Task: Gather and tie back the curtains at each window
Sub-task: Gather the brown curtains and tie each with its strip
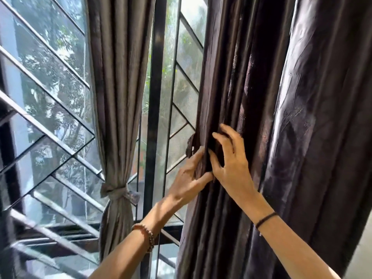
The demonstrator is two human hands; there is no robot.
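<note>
Left hand (188, 174): pinches the front folds of the dark curtain (251, 97); a dark strip (190, 146), probably its tie, is just above. Right hand (231, 158): fingers hooked into the pleats. Advised: bunch every pleat tightly before wrapping. Grey curtain (114, 97), leftward: already tied.

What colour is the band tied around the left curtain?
The band is grey-beige, matching the left curtain; seen in the head view.

2 curtains. Grey curtain (118, 97), left: gathered, cinched low by matching tie-back (115, 191), flaring below. Dark curtain (251, 97), right: loose vertical folds, untied; short dark strip (191, 146) protrudes at its left edge.
</note>
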